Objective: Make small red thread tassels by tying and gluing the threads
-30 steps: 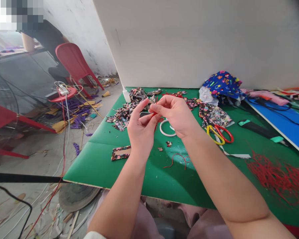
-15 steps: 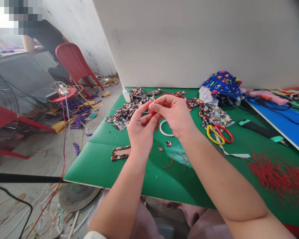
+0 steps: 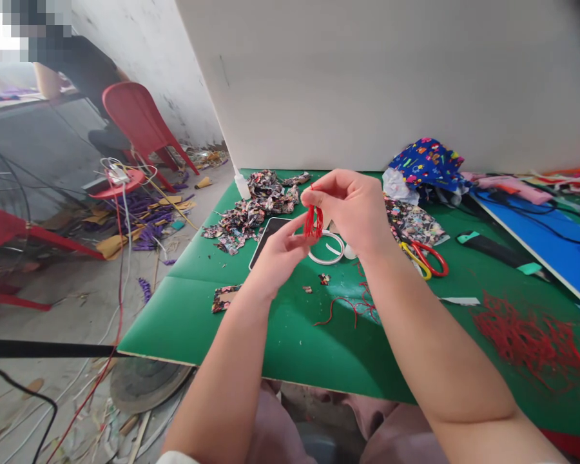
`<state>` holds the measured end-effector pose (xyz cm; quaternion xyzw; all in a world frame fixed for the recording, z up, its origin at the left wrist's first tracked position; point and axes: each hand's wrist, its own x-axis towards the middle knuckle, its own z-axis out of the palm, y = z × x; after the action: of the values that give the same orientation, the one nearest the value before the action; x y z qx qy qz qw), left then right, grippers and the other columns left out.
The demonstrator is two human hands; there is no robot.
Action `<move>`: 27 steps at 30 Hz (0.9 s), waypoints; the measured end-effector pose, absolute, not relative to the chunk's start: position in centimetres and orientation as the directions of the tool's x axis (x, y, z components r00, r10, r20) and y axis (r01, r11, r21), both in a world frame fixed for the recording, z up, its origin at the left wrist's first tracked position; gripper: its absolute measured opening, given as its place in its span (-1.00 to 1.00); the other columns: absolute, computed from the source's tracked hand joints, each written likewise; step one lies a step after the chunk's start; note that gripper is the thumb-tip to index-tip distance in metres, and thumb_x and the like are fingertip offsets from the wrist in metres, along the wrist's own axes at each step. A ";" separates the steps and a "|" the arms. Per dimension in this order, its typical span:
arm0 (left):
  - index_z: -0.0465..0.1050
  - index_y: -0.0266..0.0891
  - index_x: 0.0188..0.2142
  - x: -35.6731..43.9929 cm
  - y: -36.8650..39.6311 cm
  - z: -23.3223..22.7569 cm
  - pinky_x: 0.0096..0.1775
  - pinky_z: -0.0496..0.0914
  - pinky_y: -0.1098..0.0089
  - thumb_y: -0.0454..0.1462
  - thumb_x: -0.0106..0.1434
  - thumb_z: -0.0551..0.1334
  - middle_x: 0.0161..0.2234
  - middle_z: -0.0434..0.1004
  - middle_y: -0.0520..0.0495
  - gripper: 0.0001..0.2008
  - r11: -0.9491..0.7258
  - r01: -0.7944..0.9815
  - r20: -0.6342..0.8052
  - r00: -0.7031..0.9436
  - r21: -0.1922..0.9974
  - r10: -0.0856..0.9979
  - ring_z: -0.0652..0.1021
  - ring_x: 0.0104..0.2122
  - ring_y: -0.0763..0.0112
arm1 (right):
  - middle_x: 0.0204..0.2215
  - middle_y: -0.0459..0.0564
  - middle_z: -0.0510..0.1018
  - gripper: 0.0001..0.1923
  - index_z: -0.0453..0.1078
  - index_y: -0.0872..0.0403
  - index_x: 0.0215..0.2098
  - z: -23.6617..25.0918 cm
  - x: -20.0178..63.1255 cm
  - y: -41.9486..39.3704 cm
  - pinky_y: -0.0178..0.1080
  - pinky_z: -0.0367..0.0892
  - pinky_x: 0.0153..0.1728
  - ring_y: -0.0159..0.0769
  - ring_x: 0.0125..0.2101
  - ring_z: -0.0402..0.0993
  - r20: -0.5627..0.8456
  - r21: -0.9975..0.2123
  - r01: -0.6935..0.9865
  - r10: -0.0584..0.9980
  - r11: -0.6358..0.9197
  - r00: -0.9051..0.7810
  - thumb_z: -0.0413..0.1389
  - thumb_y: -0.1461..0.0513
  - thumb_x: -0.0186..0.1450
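Small bundle of red thread (image 3: 313, 221) hangs in a short looped tassel, held up over the green table (image 3: 222, 322), just above the white ring (image 3: 327, 248). Right hand (image 3: 352, 209) pinches bundle's top between thumb and forefinger, fingers pressed together on it. Left hand (image 3: 278, 254) sits below, fingertips touching the lower ends of the loops, light pinch, not fully closed. Change from a second ago: hands were bunched tight together with only a sliver of red showing; now they've separated vertically, right up, left down, and the bundle shows full length, so the thread looks gathered and being drawn straight. Dark phone (image 3: 265, 238) now uncovered beside left wrist. Around: floral fabric scraps (image 3: 251, 209) behind, scissors (image 3: 428, 258) right of right hand, loose red strand (image 3: 348, 306) under right forearm, red thread pile (image 3: 526, 335) far right, blue printed cloth (image 3: 430, 161) at back.
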<state>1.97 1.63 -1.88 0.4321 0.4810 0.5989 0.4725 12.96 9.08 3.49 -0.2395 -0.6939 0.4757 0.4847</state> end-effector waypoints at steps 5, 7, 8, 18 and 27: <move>0.44 -0.16 -0.08 1.7 1.6 -1.8 0.06 0.30 0.24 -0.40 0.03 0.18 -0.05 0.51 -0.08 -0.58 -0.346 -0.253 0.250 -0.347 0.903 0.904 0.43 0.04 0.25 | -0.53 -0.11 0.48 -0.77 0.38 0.08 -0.49 3.6 12.9 9.0 -0.29 0.34 -0.42 -0.42 -0.47 0.40 0.382 -0.924 -0.162 0.797 0.348 -0.467 0.22 0.09 0.07; 0.39 -0.10 -0.02 2.4 1.5 -1.4 -0.03 0.39 0.28 -0.31 0.10 0.21 -0.09 0.53 -0.06 -0.60 -0.389 -0.260 0.286 -0.358 0.884 0.889 0.50 -0.06 0.29 | -0.53 -0.12 0.48 -0.77 0.37 0.08 -0.48 3.4 12.7 8.7 -0.30 0.34 -0.46 -0.43 -0.49 0.39 0.363 -0.932 -0.181 0.794 0.315 -0.488 0.22 0.09 0.07; 0.34 -0.06 0.03 2.8 1.4 -1.3 -0.10 0.43 0.31 -0.28 0.10 0.24 -0.14 0.55 -0.04 -0.55 -0.394 -0.257 0.291 -0.362 0.882 0.886 0.54 -0.13 0.31 | -0.53 -0.12 0.47 -0.77 0.37 0.07 -0.48 3.3 12.5 8.6 -0.31 0.33 -0.49 -0.44 -0.51 0.39 0.355 -0.935 -0.188 0.792 0.301 -0.496 0.21 0.08 0.07; 0.32 -0.18 0.02 3.4 1.4 -2.0 -0.40 0.49 0.42 -0.32 0.06 0.30 -0.37 0.61 -0.04 -0.50 -0.226 -0.203 0.158 -0.303 0.953 0.940 0.60 -0.45 0.38 | -0.51 -0.10 0.47 -0.73 0.38 0.08 -0.50 3.8 13.0 9.0 -0.30 0.33 -0.42 -0.43 -0.45 0.40 0.399 -0.916 -0.172 0.790 0.361 -0.465 0.22 0.05 0.05; 0.47 -0.18 -0.15 2.2 1.7 -2.1 0.01 0.35 0.22 -0.38 0.00 0.18 -0.12 0.55 -0.06 -0.64 -0.256 -0.353 0.180 -0.234 0.900 0.955 0.49 -0.04 0.25 | -0.56 -0.12 0.44 -0.80 0.39 0.09 -0.54 4.2 13.6 9.1 -0.28 0.32 -0.43 -0.43 -0.47 0.37 0.418 -0.902 -0.138 0.749 0.409 -0.514 0.22 0.13 0.07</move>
<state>2.22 1.73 -2.15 0.3953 0.3813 0.6868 0.4760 13.64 9.10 4.22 -0.2146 -0.7124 0.4996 0.4437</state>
